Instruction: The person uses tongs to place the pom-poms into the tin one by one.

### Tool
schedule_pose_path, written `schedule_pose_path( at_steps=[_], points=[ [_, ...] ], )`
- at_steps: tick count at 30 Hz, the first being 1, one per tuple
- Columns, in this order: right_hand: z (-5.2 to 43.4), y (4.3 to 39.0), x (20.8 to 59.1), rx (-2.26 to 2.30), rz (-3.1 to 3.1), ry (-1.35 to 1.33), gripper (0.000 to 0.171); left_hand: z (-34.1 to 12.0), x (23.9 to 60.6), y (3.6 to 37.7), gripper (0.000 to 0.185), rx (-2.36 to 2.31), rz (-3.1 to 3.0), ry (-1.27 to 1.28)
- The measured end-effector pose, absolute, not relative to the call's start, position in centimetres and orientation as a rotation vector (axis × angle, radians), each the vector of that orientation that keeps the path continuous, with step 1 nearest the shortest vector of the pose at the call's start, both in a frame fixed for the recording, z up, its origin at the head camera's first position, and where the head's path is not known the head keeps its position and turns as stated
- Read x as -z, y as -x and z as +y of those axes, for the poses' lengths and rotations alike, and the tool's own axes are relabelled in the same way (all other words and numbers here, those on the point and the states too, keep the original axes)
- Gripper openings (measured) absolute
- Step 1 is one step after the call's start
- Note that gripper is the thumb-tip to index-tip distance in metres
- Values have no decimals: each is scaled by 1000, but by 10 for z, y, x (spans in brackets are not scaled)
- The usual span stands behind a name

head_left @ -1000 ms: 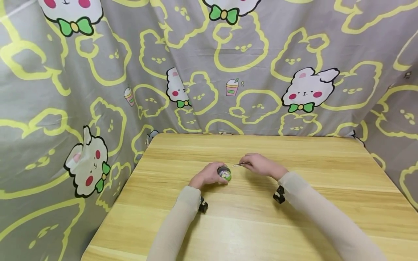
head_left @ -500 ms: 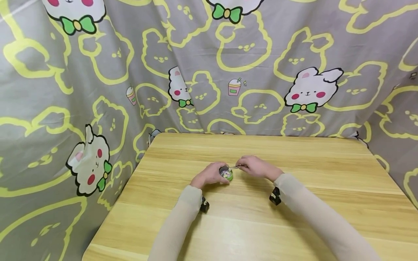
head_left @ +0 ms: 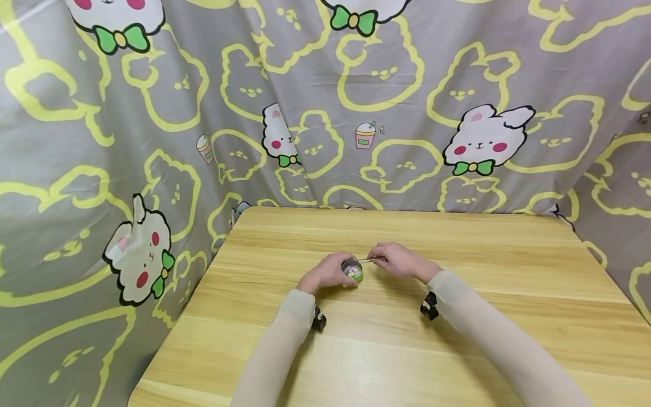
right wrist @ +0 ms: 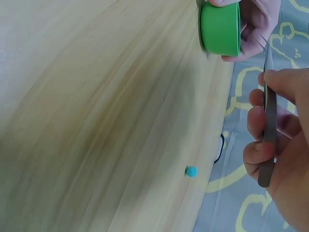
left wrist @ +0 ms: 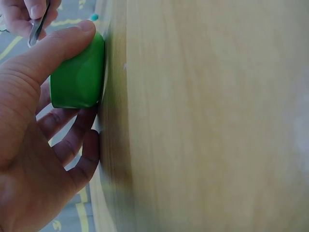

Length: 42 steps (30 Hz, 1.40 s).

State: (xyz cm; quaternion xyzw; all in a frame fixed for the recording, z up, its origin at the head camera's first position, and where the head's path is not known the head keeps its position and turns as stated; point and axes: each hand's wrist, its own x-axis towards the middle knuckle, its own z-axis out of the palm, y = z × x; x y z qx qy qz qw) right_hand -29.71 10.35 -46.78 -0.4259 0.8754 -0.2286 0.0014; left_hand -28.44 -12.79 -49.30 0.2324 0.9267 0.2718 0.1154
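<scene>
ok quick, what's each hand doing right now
Left hand: grips the green cup.
Right hand: pinches the tweezers.

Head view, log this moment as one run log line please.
left hand: grips green cup on table | right hand: pinches tweezers, tip over cup | blue bead: loose on table

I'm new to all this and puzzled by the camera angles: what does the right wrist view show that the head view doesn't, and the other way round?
Only the right wrist view shows a small turquoise bead lying on the table. Only the head view shows the grey rabbit-print cloth backdrop, both sleeved arms, and small pale pieces inside the container. Both show the round green container gripped by the left hand, the thin metal tweezers pinched by the right hand, and the light wooden table.
</scene>
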Motion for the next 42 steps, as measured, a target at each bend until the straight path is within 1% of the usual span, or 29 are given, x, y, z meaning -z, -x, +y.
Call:
schedule_pose_path(
  at_steps=[3,9,19,26,33,37,42],
  points=[
    [109,298,468,730,2764,1324,17,-128,492,283,51,-814,2704,-671],
    [128,303,465,741,2834,1268,16,-130,492,282,52,-828,2697,-655],
    [171,313,460,756,2901,1057,17,-130,491,281,52,-830,2679,-653],
    [194,322,461,728,2927,1021,16,-130,491,282,53,-838,2685,-649],
    [202,325,473,749,2882,988,18,-130,493,282,54,-836,2686,-651],
    [202,325,477,774,2865,1023,18,-129,493,282,55,-834,2686,-635],
    [198,326,479,745,2850,985,17,-129,492,282,54,-833,2696,-649]
  ],
)
